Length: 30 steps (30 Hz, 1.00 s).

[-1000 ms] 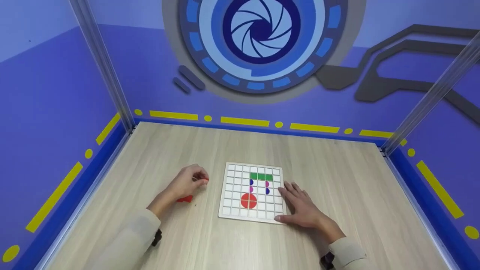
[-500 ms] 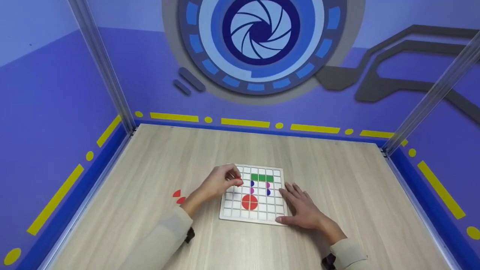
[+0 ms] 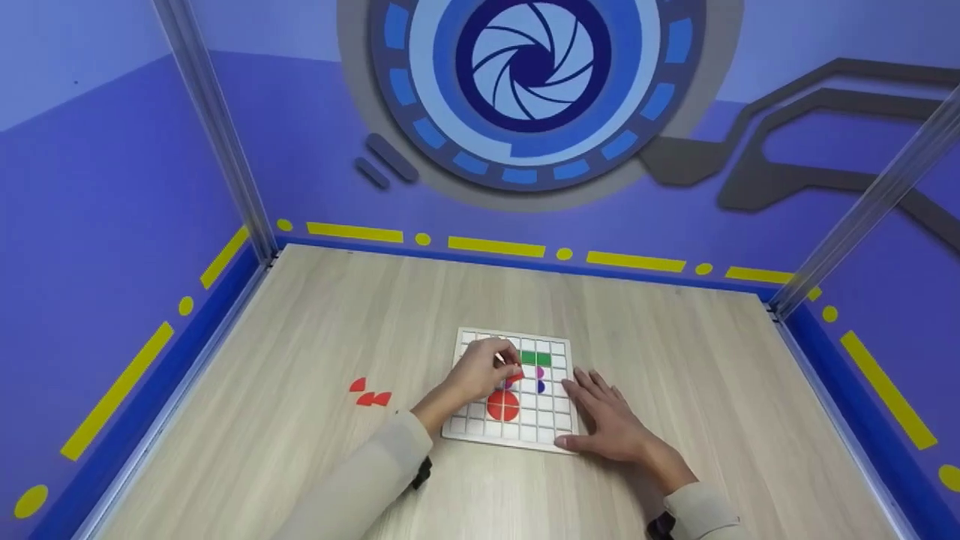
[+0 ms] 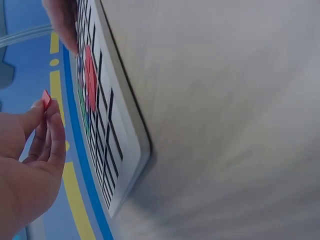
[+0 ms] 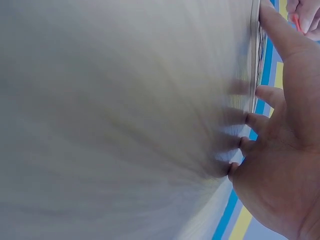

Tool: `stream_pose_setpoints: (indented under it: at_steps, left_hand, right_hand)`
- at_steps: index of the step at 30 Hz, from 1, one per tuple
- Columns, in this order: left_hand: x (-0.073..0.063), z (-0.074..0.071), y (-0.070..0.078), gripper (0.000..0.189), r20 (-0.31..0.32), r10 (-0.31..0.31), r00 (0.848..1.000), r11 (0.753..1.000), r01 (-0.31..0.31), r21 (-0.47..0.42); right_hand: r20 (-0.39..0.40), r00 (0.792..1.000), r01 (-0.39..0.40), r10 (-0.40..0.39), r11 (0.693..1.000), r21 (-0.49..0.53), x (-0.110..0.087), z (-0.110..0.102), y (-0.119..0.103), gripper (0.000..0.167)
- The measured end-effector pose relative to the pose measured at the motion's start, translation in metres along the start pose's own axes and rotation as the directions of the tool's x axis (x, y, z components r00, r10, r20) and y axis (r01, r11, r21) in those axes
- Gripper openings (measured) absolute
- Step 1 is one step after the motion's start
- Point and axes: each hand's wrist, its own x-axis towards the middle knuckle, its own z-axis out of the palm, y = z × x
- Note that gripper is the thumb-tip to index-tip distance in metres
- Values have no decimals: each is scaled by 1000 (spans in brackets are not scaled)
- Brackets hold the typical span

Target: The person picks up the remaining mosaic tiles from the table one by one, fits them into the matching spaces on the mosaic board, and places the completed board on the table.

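A red quarter-circle piece [image 4: 46,100] is pinched between the thumb and fingertips of my left hand [image 3: 478,373], over the middle of the white grid board [image 3: 529,432]. That hand covers some of the board's upper left. Below its fingers lies a red circle [image 3: 503,406] of quarter pieces. Green squares [image 3: 536,358] form a row near the top, with a pink half-circle [image 3: 540,372] and a dark blue half-circle [image 3: 541,386] beneath. My right hand [image 3: 611,424] rests with spread fingers at the board's right edge, its thumb on the lower right corner.
Left of the board, three red quarter-circle pieces [image 3: 358,385] lie close together on the wooden table [image 3: 360,315]. Blue panels [image 3: 300,142] with metal corner posts [image 3: 225,135] stand around the back and sides.
My left hand has carried the red piece rightward from the bare table to over the board's middle, uncovering the loose red pieces. The right hand keeps its place at the board's edge.
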Motion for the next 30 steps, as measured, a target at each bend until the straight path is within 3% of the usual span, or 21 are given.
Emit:
stream_pose_setpoints:
  at_steps: [6, 14, 30]
  left_hand:
    - [7, 15, 6, 3, 45, 6, 999, 998, -9, 69]
    - [3, 29, 4, 5, 71, 23, 997, 995, -30, 93]
    - [0, 36, 0, 6, 122, 2, 993, 991, -18, 130]
  right_hand:
    - [4, 1000, -9, 9, 1000, 0, 0, 0, 2, 109]
    - [6, 1000, 1, -1, 1000, 5, -1, 1, 2, 108]
    - [-17, 998, 54, -54, 998, 33, -2, -1, 3, 105]
